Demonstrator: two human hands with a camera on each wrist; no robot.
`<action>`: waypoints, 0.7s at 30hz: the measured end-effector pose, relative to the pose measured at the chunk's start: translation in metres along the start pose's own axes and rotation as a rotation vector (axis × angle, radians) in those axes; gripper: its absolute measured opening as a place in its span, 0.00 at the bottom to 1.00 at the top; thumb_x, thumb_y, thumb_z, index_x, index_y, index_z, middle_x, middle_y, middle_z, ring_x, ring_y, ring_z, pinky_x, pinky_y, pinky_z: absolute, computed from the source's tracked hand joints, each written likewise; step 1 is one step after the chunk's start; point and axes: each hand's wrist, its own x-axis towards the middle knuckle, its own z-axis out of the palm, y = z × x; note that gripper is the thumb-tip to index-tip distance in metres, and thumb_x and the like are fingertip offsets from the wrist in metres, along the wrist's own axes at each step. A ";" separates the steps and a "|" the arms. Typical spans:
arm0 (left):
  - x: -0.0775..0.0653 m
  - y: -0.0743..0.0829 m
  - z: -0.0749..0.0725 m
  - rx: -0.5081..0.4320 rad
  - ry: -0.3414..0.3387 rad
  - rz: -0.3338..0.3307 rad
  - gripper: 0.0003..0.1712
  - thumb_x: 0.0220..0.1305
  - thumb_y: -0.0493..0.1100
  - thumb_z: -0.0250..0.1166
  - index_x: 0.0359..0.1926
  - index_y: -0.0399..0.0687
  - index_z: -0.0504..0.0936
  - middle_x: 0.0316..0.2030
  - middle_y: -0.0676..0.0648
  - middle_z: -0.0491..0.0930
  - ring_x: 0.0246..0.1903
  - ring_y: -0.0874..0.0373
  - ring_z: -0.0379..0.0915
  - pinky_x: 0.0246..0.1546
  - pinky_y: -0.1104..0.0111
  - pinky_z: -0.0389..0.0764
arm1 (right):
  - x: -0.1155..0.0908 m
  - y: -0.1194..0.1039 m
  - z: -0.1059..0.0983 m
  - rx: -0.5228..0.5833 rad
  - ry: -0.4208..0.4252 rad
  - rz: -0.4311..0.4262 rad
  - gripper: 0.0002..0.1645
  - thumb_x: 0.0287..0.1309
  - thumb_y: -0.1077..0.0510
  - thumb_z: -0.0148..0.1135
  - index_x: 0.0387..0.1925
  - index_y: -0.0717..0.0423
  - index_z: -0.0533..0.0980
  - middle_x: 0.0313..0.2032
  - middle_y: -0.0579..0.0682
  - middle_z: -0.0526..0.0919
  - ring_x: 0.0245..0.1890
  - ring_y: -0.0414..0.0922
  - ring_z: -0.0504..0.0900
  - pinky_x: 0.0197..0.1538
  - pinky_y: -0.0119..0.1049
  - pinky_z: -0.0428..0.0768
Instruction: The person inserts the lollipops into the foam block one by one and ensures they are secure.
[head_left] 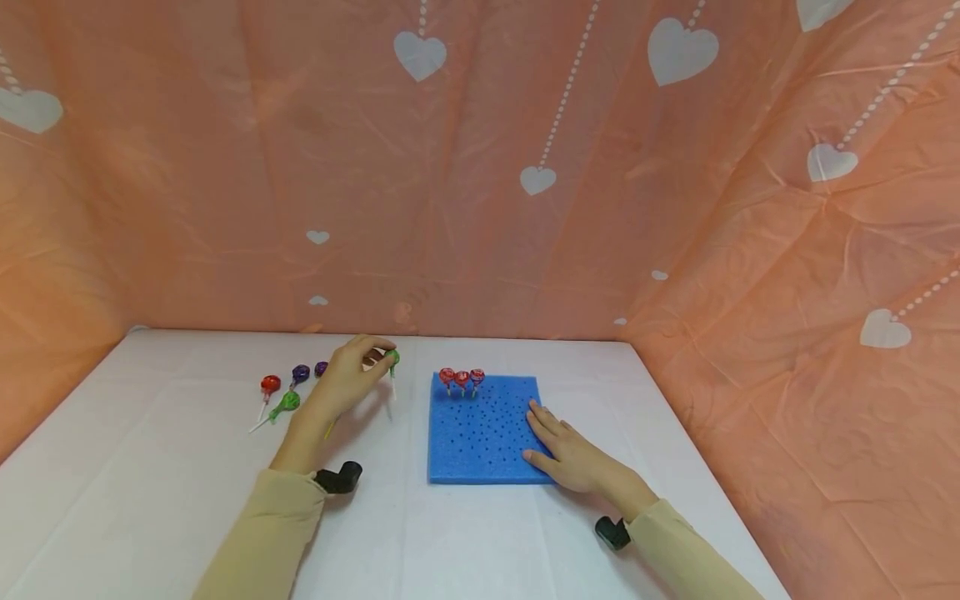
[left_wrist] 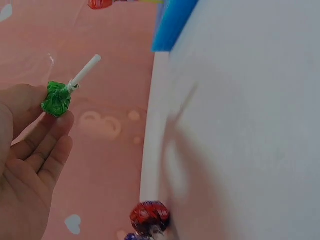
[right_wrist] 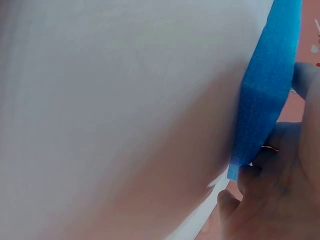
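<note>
One green lollipop (head_left: 393, 357), pinched by its head in the left hand (head_left: 348, 375), hangs near upright, stick down. The right hand (head_left: 572, 458), thumb spread away, rests on a blue foam block (head_left: 480, 446) holding three red lollipops (head_left: 462, 379) upright.

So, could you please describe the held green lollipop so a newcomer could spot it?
On the white table sits a blue foam block. To its left, the left hand holds the green lollipop aloft, stick down; the other green lollipop lies flat.
</note>
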 end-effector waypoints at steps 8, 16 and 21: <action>0.003 0.013 0.007 -0.009 0.015 0.077 0.14 0.73 0.37 0.65 0.55 0.33 0.83 0.48 0.37 0.82 0.47 0.43 0.81 0.51 0.50 0.83 | 0.000 -0.002 -0.001 0.000 -0.002 0.003 0.45 0.79 0.40 0.49 0.81 0.61 0.50 0.83 0.55 0.42 0.82 0.57 0.45 0.80 0.58 0.49; 0.007 0.024 0.017 -0.038 0.043 0.144 0.14 0.72 0.35 0.66 0.54 0.33 0.83 0.50 0.37 0.83 0.47 0.43 0.81 0.50 0.49 0.83 | -0.001 -0.002 -0.002 0.009 0.003 0.014 0.45 0.79 0.40 0.49 0.81 0.61 0.50 0.83 0.55 0.43 0.82 0.57 0.45 0.80 0.59 0.49; 0.008 0.030 0.023 -0.043 0.056 0.179 0.12 0.72 0.35 0.67 0.53 0.33 0.83 0.52 0.36 0.82 0.47 0.43 0.82 0.51 0.49 0.83 | 0.000 -0.001 -0.001 0.008 0.000 0.013 0.45 0.79 0.40 0.49 0.81 0.61 0.50 0.83 0.55 0.43 0.82 0.57 0.45 0.80 0.58 0.49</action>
